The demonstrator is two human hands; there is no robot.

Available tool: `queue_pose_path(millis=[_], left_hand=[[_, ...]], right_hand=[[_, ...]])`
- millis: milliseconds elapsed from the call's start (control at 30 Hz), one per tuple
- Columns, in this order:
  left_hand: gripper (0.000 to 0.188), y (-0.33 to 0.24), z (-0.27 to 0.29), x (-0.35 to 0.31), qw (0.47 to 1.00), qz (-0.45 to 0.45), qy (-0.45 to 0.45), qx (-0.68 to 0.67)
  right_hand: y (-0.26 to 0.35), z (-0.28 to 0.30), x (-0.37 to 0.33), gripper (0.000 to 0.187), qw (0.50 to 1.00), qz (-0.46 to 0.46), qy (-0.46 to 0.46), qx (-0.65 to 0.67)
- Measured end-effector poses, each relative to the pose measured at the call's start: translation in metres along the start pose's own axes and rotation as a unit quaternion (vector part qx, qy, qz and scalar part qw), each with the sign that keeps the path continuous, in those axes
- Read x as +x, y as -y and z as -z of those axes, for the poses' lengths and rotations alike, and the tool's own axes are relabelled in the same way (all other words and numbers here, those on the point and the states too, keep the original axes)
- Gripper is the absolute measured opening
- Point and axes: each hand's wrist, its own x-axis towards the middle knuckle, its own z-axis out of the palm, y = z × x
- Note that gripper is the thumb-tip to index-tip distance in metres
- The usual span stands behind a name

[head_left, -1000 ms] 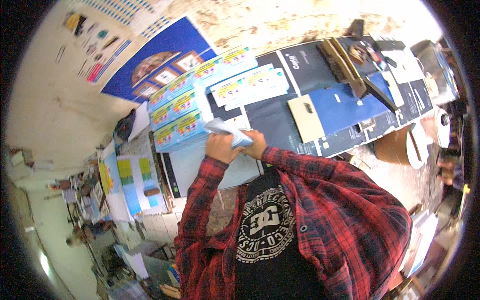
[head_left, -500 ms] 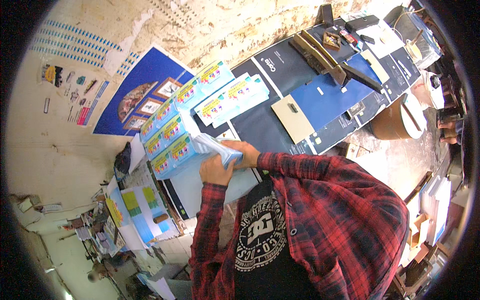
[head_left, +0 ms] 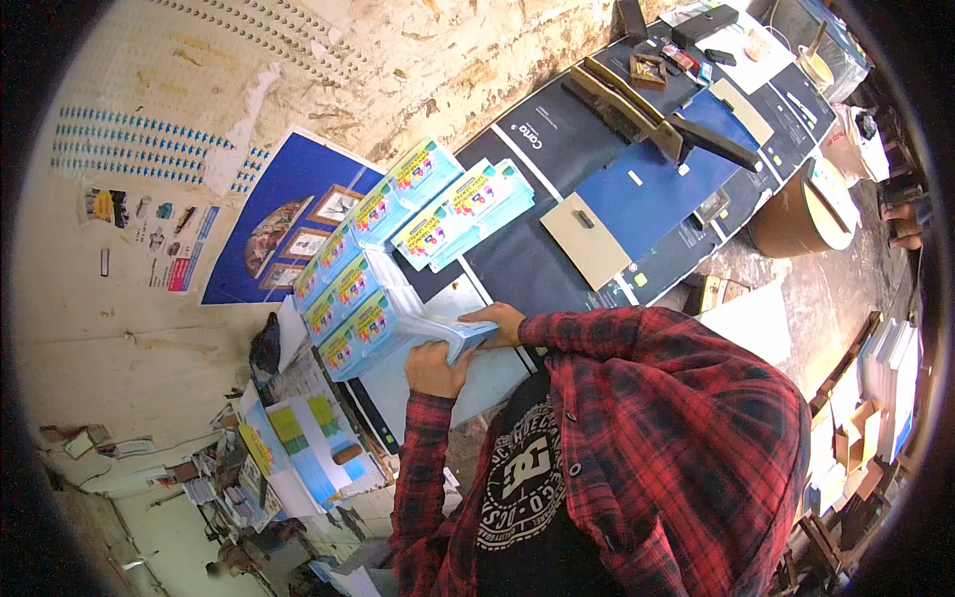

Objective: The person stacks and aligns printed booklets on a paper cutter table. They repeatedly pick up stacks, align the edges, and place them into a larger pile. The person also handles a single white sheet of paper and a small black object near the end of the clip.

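Note:
Both my hands grip a bundle of light-blue printed sheets (head_left: 448, 330) and bend it into a curve. My left hand (head_left: 435, 369) is closed on its near left end, thumb along the edge. On the right side, my right hand (head_left: 497, 323) pinches the other end, its fingers partly hidden behind the paper. Just beyond stand stacks of the same blue and yellow printed sheets (head_left: 363, 331), in rows. A further fanned pile of printed sheets (head_left: 463, 217) lies to their right. Under my hands is a pale-blue sheet-like surface (head_left: 393, 375) on the table.
The black-topped table (head_left: 502, 249) runs toward the upper right along a stained wall. It bears a blue board (head_left: 647, 194), a beige board (head_left: 587, 242), and wooden bars (head_left: 632, 109). A brown drum (head_left: 801, 221) stands beside it. More printed sheets (head_left: 298, 438) lie at the lower left.
My view has shifted, so the table's near end and stacks appear slightly lower. The bundle remains between both hands, now bent more sharply and fanned less toward the stacks.

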Motion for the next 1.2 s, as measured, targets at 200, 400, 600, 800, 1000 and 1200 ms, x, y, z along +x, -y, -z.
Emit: queue_pose_path(millis=[200, 400, 600, 800, 1000, 1200], left_hand=[[0.031, 0.024, -0.004, -0.004, 0.997, 0.078, 0.018, 0.0], [0.024, 0.028, 0.003, -0.027, 0.993, 0.093, -0.022, -0.07], [0.024, -0.005, 0.069, -0.057, 0.975, 0.052, -0.132, -0.172], [0.026, -0.03, 0.1, -0.055, 0.972, 0.005, -0.144, -0.183], [0.028, -0.009, 0.076, -0.075, 0.966, 0.041, -0.159, -0.201], [0.031, 0.052, -0.079, -0.105, 0.91, 0.182, -0.158, -0.336]], right_hand=[[0.004, -0.001, 0.017, 0.095, 0.992, -0.053, 0.085, -0.072], [-0.005, 0.013, -0.005, 0.114, 0.99, -0.018, 0.093, -0.101], [0.063, 0.061, 0.004, 0.094, 0.98, 0.106, 0.065, -0.154], [0.084, 0.072, 0.009, 0.073, 0.972, 0.16, 0.075, -0.153], [0.087, 0.075, 0.009, 0.06, 0.957, 0.143, 0.06, -0.246], [0.023, 0.081, 0.016, 0.061, 0.865, 0.137, 0.003, -0.482]])
